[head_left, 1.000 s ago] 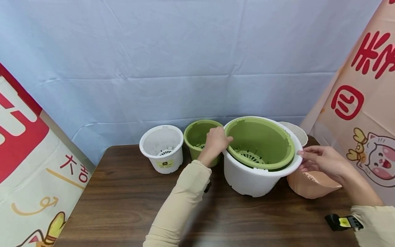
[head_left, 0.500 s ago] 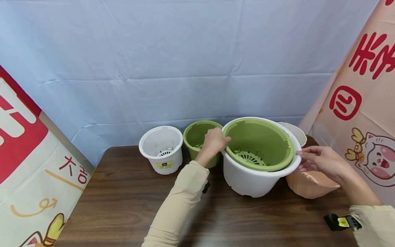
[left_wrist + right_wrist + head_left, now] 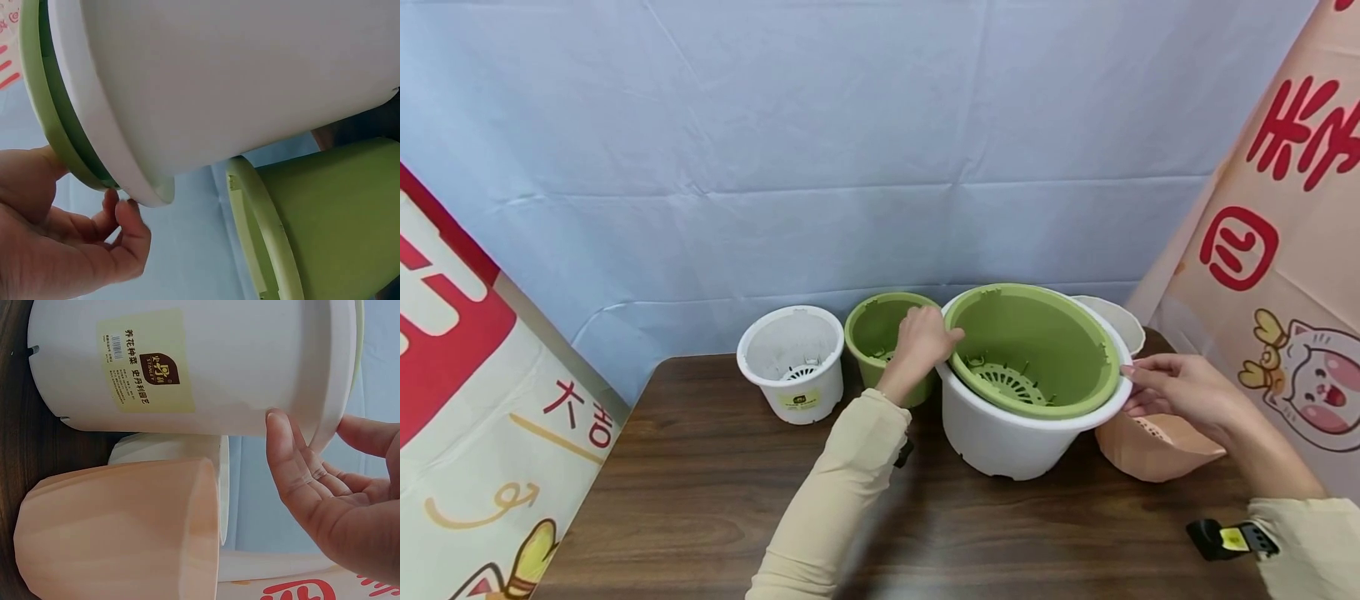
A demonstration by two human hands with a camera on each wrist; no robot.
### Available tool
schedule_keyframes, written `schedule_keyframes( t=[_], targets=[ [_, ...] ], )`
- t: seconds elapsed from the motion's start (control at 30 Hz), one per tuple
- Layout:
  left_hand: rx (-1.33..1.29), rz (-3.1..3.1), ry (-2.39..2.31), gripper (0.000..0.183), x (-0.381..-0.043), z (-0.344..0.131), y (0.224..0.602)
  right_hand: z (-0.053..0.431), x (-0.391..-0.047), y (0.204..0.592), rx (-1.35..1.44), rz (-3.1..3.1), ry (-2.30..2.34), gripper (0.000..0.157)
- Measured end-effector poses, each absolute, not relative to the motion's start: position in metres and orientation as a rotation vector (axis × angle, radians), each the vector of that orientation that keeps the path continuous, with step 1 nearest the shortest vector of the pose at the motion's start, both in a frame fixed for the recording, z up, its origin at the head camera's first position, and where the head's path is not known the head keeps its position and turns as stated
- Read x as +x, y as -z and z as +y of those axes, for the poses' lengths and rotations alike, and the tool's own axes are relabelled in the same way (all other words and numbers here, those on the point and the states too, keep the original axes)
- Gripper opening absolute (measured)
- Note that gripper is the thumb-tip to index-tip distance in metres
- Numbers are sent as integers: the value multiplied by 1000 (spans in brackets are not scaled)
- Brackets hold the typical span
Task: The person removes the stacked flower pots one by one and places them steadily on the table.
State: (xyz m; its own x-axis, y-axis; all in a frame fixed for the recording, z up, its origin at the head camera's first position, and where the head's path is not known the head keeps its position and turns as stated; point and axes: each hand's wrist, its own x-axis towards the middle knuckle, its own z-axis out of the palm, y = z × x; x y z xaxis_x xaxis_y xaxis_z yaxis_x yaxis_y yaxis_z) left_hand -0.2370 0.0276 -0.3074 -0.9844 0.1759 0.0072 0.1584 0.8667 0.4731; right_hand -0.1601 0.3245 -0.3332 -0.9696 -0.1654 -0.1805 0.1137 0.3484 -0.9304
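Note:
A large green flowerpot sits inside a large white flowerpot on the table, its rim standing slightly above the white one and tilted. My left hand pinches the green rim at its left side, thumb over the inner edge. In the left wrist view the curled fingers come up under the green rim, right beside the white rim. On the opposite side my right hand holds the white rim, thumb on top and fingers against the outer wall. The right wrist view shows a label on the white pot.
A small white flowerpot and a small green flowerpot stand to the left on the wooden table. To the right are a peach pot and a cream pot. A pale blue cloth hangs behind.
The large green flowerpot has shifted slightly right within the white one, its rim now overlapping more of the white rim. Both hands keep their grips; the left hand moves slightly right.

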Motion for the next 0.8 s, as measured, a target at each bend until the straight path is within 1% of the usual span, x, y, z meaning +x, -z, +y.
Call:
schedule_keyframes(
  t=[0.17, 0.47, 0.8],
  targets=[
    [264, 2963, -812, 44, -235, 27, 304, 324, -160, 333, -38, 2357, 1676, 26],
    [284, 2946, -831, 39, -231, 27, 295, 324, -160, 335, -27, 2362, 1668, 26],
    [269, 2891, -934, 44, -232, 26, 291, 324, -160, 334, -33, 2372, 1658, 25]
  ],
)
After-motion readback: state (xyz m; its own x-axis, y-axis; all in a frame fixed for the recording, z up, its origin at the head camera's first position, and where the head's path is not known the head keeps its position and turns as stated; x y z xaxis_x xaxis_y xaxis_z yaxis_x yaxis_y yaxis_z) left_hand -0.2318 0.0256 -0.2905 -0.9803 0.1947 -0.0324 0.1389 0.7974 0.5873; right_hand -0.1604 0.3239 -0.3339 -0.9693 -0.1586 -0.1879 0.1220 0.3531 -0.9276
